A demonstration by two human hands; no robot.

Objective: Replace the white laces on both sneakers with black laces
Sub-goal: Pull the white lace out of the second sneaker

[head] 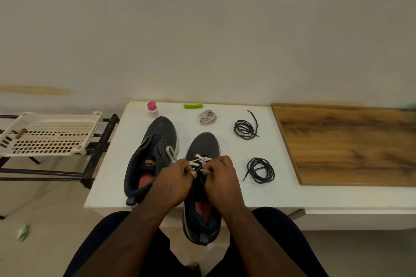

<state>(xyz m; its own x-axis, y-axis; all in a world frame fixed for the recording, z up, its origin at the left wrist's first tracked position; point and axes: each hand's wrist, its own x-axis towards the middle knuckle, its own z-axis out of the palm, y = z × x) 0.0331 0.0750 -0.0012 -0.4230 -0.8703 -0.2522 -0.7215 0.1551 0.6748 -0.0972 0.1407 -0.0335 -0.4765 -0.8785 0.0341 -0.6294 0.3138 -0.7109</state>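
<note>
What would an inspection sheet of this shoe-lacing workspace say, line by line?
Surface: white table, brown wooden board lying at its right.
Job's things: left dark grey sneaker unlaced; right dark grey sneaker partly white-laced; coiled white lace; two coiled black laces.
Clutter: pink-capped small bottle, green comb.
Hands: left hand and right hand pinch the right sneaker's lace.
Cables: nothing seen.
Surroundings: cream plastic basket on black metal rack, plain wall.

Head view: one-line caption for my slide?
Both hands, left hand and right hand, work the white lace on the right sneaker.
</note>
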